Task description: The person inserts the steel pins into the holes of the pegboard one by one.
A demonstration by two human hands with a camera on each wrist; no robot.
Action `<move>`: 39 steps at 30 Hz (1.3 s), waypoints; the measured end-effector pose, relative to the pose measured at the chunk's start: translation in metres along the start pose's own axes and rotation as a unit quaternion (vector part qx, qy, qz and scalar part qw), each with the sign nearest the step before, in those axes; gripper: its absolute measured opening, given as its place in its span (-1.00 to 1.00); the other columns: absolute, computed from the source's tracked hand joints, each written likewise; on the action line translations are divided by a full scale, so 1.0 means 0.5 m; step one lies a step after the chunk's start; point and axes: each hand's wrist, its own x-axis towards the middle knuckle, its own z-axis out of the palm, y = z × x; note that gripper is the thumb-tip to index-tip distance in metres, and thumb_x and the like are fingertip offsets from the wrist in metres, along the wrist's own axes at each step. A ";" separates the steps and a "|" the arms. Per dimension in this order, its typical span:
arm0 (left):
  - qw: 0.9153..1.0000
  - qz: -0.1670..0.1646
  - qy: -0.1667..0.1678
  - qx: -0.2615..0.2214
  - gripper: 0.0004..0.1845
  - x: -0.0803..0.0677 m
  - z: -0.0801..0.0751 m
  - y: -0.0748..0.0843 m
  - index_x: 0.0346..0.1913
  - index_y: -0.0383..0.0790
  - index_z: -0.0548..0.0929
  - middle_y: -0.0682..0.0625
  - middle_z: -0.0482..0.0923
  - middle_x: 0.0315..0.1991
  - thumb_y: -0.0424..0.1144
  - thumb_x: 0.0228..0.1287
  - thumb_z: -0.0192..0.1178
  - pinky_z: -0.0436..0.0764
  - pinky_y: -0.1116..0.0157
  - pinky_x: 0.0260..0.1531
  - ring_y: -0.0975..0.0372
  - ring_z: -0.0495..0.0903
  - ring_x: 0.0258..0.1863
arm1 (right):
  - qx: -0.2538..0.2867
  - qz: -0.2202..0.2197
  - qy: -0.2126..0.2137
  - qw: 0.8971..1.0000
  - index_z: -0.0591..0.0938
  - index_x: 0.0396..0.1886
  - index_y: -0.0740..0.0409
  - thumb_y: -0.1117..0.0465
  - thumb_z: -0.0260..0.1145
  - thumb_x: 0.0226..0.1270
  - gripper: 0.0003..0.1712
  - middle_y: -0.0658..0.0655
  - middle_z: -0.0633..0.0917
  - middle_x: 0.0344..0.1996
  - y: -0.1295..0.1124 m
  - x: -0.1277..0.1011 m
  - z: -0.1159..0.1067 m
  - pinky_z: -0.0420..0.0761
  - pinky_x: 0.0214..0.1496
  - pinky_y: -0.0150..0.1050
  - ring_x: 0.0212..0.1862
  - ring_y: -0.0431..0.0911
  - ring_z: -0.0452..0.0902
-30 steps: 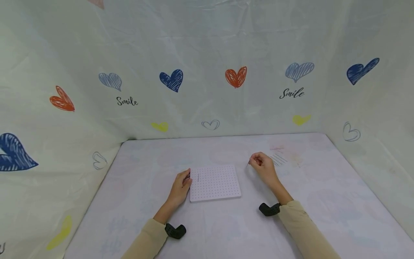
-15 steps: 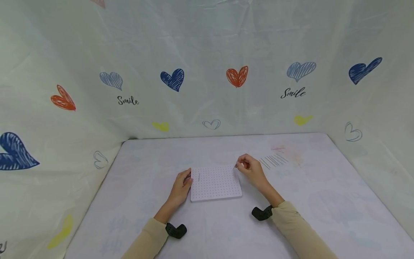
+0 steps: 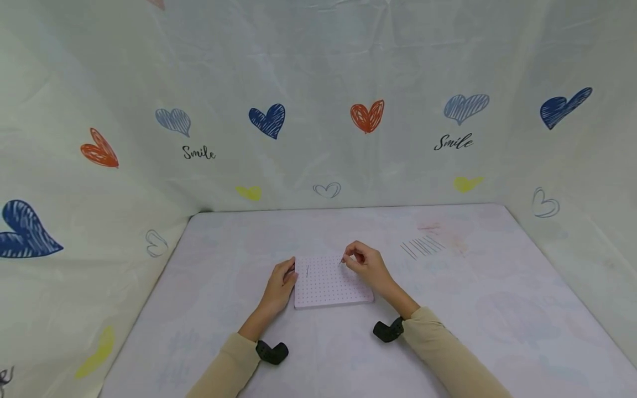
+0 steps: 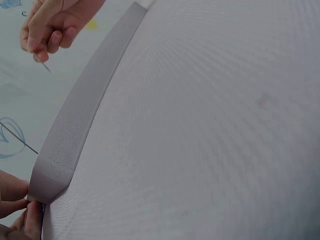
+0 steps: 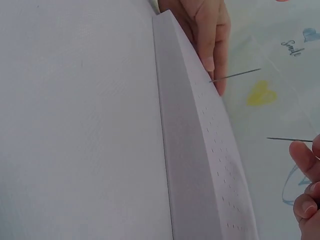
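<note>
A white perforated board (image 3: 328,290) lies flat on the table, rows of small holes covering its top. One thin metal pin (image 3: 307,271) stands upright in a hole near its left side. My left hand (image 3: 275,288) grips the board's left edge, thumb towards the front. Over the right part of the board, my right hand (image 3: 367,267) pinches a second thin metal pin (image 5: 286,139) between thumb and forefinger. In the right wrist view this pin's free end points towards the standing one, clear of the holes. The left wrist view shows the left fingers (image 4: 14,189) at the board's corner.
Several thin metal pins (image 3: 423,246) lie side by side on the white table (image 3: 448,309), behind and right of the board. Pale reddish marks (image 3: 450,237) show near them. A white curtain (image 3: 318,61) printed with hearts closes off the back and sides.
My right hand has moved left with its pin, from beside the row of pins to over the board. The left hand has kept its grip on the board's edge.
</note>
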 end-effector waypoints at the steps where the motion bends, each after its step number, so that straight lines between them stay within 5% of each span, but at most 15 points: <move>1: 1.000 0.000 0.000 -0.001 -0.49 0.000 0.000 0.001 0.42 -0.55 0.25 -0.38 0.27 0.33 -0.51 0.48 -0.01 0.36 0.06 0.36 -0.11 0.35 0.32 | -0.001 -0.003 -0.002 1.000 0.60 -0.29 0.42 0.56 0.27 0.28 -0.94 0.24 0.64 -0.43 0.001 0.001 0.005 0.23 -0.43 -0.42 -0.43 -0.11 0.27; 13: 1.000 0.008 0.000 -0.003 -0.50 0.002 -0.001 0.000 0.41 -0.56 0.25 -0.39 0.28 0.32 -0.53 0.47 -0.01 0.38 0.07 0.35 -0.13 0.36 0.30 | 0.006 0.000 -0.019 1.000 0.64 -0.27 0.25 0.45 0.35 0.28 -0.92 0.06 0.59 -0.43 0.084 0.017 0.074 0.19 -0.45 -0.41 -0.44 -0.14 0.24; 39: 1.000 0.016 -0.002 -0.006 -0.51 0.004 -0.002 -0.008 0.40 -0.58 0.27 -0.40 0.29 0.31 -0.50 0.48 0.00 0.40 0.04 0.33 -0.13 0.37 0.28 | -0.017 -0.021 -0.048 0.998 0.63 -0.25 0.17 0.29 0.34 0.37 -0.95 -0.03 0.65 -0.33 0.093 0.018 0.137 0.41 -0.35 -0.37 -0.33 -0.18 0.38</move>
